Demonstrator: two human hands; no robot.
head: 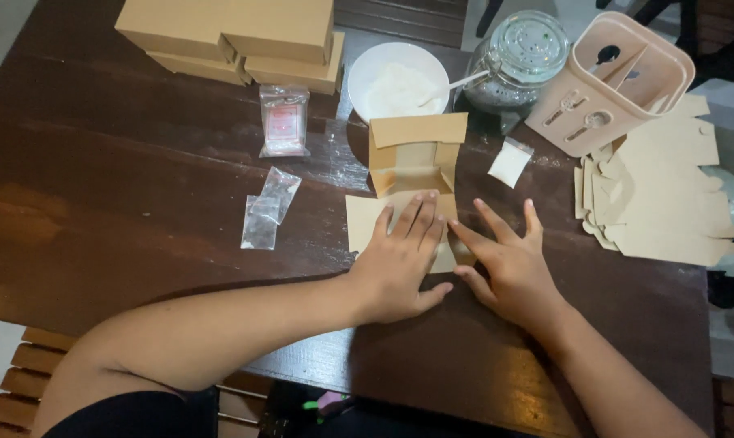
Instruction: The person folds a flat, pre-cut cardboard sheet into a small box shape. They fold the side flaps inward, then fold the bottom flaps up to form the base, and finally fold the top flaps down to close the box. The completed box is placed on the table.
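Note:
A flat brown cardboard cut-out [363,221] lies on the dark wooden table [124,203], partly folded up into a small open box [415,154] at its far end. My left hand [399,264] lies flat on the cut-out, fingers spread, palm down. My right hand [509,264] rests flat beside it, its fingertips touching the card's right edge. Neither hand grips anything. A small sachet of white powder [509,163] lies just right of the box.
A white bowl of powder [396,81] with a spoon, a glass jar [519,61] and a pink plastic holder [614,77] stand at the back. Closed brown boxes [237,36] are stacked far left. Clear small bags [268,209], a red-printed packet [284,122], and flat card blanks [663,199] lie around.

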